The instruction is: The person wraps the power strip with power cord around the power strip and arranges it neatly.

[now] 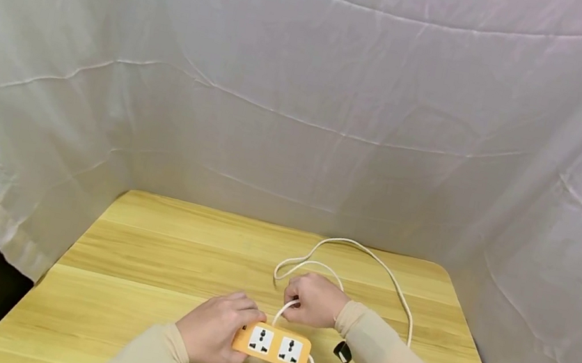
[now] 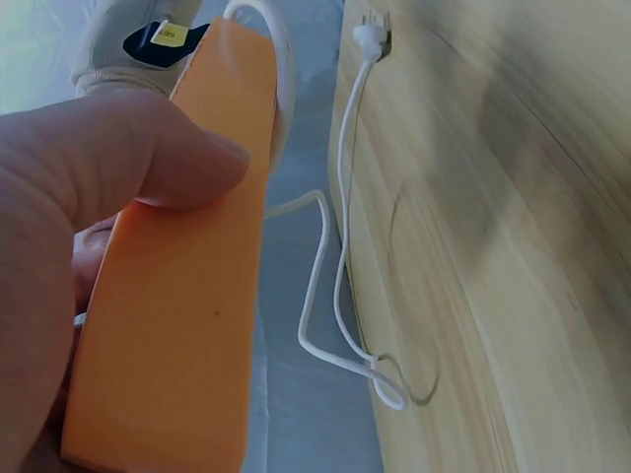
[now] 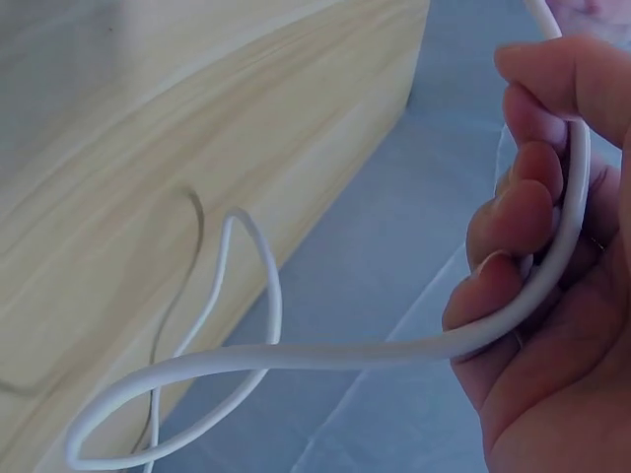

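the orange power strip (image 1: pixel 276 344) is held over the near part of the wooden table (image 1: pixel 161 256) by the left hand (image 1: pixel 218 329), with fingers and thumb curled round its left end. two white sockets (image 1: pixel 260 340) can be seen on it. just past the strip, the white cord (image 3: pixel 345 356) is gripped in the curled fingers of the right hand (image 1: pixel 318 301). a white plug (image 2: pixel 371 39) is seen at the cord's end.

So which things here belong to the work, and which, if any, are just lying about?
Seemingly in use:
orange power strip, in the left fingers
white cord, in the right fingers
its plug

Just surroundings:
wooden table
pale curtains
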{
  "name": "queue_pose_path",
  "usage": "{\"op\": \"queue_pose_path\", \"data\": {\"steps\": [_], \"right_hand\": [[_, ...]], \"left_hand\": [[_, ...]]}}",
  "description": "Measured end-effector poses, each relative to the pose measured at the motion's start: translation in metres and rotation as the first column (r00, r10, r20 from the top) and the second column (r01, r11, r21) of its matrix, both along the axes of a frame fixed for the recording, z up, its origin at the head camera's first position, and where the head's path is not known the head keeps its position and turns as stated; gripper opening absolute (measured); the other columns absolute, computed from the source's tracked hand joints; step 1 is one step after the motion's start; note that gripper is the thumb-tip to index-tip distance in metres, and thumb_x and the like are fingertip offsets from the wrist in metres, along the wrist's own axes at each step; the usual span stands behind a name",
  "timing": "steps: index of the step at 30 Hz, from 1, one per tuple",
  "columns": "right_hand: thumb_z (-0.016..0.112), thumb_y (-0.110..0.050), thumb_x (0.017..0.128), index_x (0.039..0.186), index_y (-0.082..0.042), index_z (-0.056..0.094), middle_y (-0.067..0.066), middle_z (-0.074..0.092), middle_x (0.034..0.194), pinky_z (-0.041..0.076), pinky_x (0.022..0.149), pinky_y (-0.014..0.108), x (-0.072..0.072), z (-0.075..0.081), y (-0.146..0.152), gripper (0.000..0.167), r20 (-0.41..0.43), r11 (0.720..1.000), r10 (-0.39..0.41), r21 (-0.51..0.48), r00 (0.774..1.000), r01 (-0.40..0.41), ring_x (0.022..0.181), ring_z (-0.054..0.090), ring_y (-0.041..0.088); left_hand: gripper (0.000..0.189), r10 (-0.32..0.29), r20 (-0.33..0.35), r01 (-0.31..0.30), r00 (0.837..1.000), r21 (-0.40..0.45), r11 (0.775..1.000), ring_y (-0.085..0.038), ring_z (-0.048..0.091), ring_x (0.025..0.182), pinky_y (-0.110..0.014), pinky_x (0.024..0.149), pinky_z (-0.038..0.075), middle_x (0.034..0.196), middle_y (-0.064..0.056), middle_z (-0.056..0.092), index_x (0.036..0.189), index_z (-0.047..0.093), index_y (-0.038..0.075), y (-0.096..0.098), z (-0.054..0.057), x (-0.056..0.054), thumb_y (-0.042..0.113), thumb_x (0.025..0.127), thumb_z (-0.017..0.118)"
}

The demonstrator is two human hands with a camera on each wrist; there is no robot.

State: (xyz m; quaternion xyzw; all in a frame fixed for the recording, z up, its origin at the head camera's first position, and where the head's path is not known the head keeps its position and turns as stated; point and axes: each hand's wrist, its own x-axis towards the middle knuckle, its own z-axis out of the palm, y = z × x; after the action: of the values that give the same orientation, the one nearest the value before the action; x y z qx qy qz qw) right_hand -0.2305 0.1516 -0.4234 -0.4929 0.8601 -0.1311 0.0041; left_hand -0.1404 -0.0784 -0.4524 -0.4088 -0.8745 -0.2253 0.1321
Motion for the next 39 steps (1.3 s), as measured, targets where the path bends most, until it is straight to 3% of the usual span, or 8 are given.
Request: {"op": "queue_pose_path", "data": {"steps": [13, 20, 27, 32, 39], "right_hand": [[0.066, -0.017, 0.071, 0.059, -0.027, 0.048, -0.018, 0.045, 0.062, 0.035, 0.052, 0.015, 0.0, 0.01, 0.002, 0.024, -0.103, 0.996, -0.077, -0.056, 0.992, 0.071, 0.056, 0.041, -0.003], [0.067, -0.019, 0.073, 0.059, -0.028, 0.048, -0.019, 0.042, 0.061, 0.033, 0.051, 0.015, 0.003, 0.014, 0.002, 0.025, -0.142, 0.993, -0.082, -0.096, 0.986, 0.069, 0.054, 0.039, -0.003], [0.07, -0.025, 0.081, 0.062, -0.025, 0.054, -0.017, 0.043, 0.061, 0.031, 0.051, 0.016, 0.012, 0.021, -0.004, 0.025, -0.162, 0.991, -0.073, -0.124, 0.984, 0.053, 0.054, 0.037, -0.002], [0.072, -0.026, 0.083, 0.066, -0.023, 0.056, -0.016, 0.043, 0.063, 0.029, 0.05, 0.014, 0.018, 0.024, -0.007, 0.023, -0.132, 0.989, -0.07, -0.14, 0.989, 0.051, 0.055, 0.037, -0.002], [0.068, -0.025, 0.084, 0.067, -0.023, 0.056, -0.015, 0.041, 0.064, 0.028, 0.05, 0.015, 0.028, 0.029, -0.011, 0.021, -0.136, 0.988, -0.083, -0.137, 0.987, 0.064, 0.055, 0.037, -0.001]], "left_hand": [[0.054, 0.12, -0.042, -0.121, 0.992, -0.043, 0.992, -0.012, 0.059, 0.09, -0.028, 0.078, 0.052, 0.099, 0.002, 0.067, 0.107, 0.069, 0.009, 0.001, -0.005, 0.001, 0.032, 0.061, 0.083], [0.05, 0.191, -0.002, -0.191, 0.982, -0.002, 0.982, -0.012, 0.061, 0.088, -0.029, 0.071, 0.054, 0.098, 0.002, 0.067, 0.105, 0.069, 0.008, 0.003, -0.008, 0.0, 0.032, 0.063, 0.081], [0.049, 0.281, 0.018, -0.282, 0.959, 0.051, 0.958, -0.011, 0.06, 0.077, -0.026, 0.061, 0.051, 0.09, 0.0, 0.068, 0.102, 0.069, 0.007, 0.006, -0.011, -0.001, 0.035, 0.064, 0.081], [0.045, 0.342, 0.016, -0.342, 0.939, 0.085, 0.936, -0.011, 0.06, 0.074, -0.027, 0.058, 0.05, 0.087, 0.002, 0.067, 0.1, 0.069, 0.01, 0.008, -0.012, -0.003, 0.036, 0.065, 0.08], [0.04, 0.382, 0.022, -0.381, 0.924, 0.125, 0.916, -0.006, 0.053, 0.065, -0.022, 0.053, 0.044, 0.079, 0.006, 0.062, 0.094, 0.065, 0.012, 0.009, -0.011, -0.006, 0.036, 0.066, 0.079]]}}
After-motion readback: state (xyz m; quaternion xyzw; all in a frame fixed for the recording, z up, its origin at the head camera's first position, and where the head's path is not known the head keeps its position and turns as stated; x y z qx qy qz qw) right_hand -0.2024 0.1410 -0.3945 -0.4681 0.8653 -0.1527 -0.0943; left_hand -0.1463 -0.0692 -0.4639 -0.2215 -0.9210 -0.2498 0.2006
